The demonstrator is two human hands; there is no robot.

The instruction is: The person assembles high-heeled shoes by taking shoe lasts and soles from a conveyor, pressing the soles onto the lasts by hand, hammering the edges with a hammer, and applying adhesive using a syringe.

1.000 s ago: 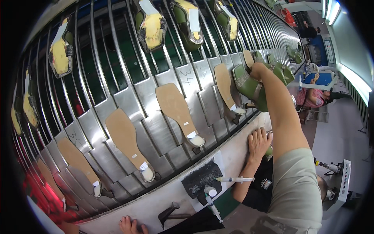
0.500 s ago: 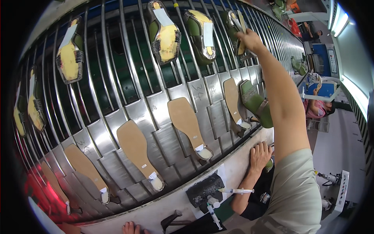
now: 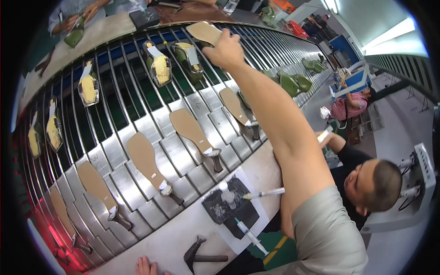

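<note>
I have the right hand (image 3: 224, 52) at twelve o'clock, over the far side of the metal bars (image 3: 133, 80), its fingers closed around the near end of a tan sole piece (image 3: 203, 32). That sole's broad free end points toward eleven o'clock. I can see only the fingers of the left hand (image 3: 145, 266) at seven; they lie extended and slightly parted on the pale ledge (image 3: 183, 233), with nothing visible in them. How the palm sits I cannot tell, as the lower edge cuts it off. Just beside those fingers, toward six, lies a hammer (image 3: 201, 256).

On my metal slats (image 3: 158, 120), a row of tan insoles (image 3: 144, 156) runs from eight o'clock up to twelve. Beyond it, green shoes with yellow undersides (image 3: 158, 66) lie sole-up on the bars between nine and eleven. At about five I see a black pad (image 3: 245, 220) bearing a small bottle (image 3: 227, 195), with two syringes (image 3: 267, 193) near it. At half past ten, a co-worker's hands (image 3: 91, 10) hold a green shoe (image 3: 74, 36).
</note>
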